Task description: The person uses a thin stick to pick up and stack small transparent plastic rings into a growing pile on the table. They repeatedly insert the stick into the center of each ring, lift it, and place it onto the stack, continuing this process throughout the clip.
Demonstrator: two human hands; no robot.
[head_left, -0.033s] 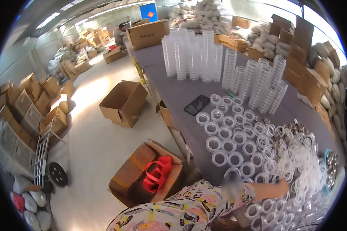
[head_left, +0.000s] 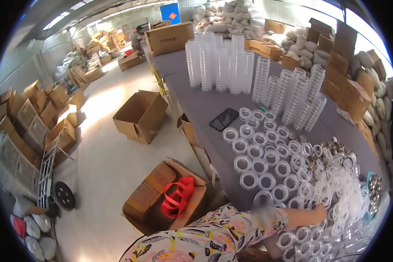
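My left hand [head_left: 319, 214], its grip impossible to tell, lies just beside a heap of thin, white plastic rings [head_left: 338, 185] at one o'clock, stretching twelve to six; my right hand is unseen.

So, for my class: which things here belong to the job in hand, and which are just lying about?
Likely part of the job:
clear rings and white thin rings near the left hand
shiny metal pieces
stacked clear columns

Apparently just lying about:
black phone
red straps
open floor box
hand truck
piled sacks
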